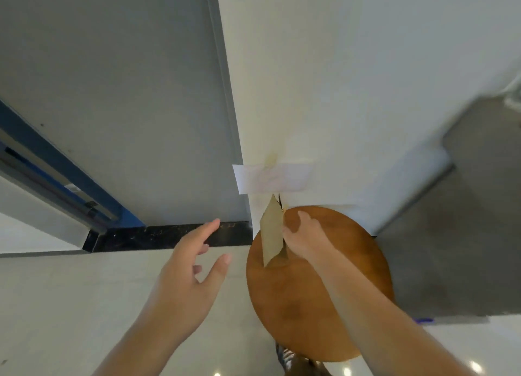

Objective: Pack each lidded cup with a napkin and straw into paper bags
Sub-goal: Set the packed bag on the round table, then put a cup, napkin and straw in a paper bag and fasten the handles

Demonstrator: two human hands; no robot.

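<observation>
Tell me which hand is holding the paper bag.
The right hand grips the flat paper bag; the left hand is open and empty.

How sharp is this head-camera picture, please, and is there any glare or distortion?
Head view: wide-angle distortion bows the grey door edge; blur smears the white paper slip and the wall corner at right; glare spots dot the glossy floor; the right hand gripping the paper bag is fairly sharp.
</observation>
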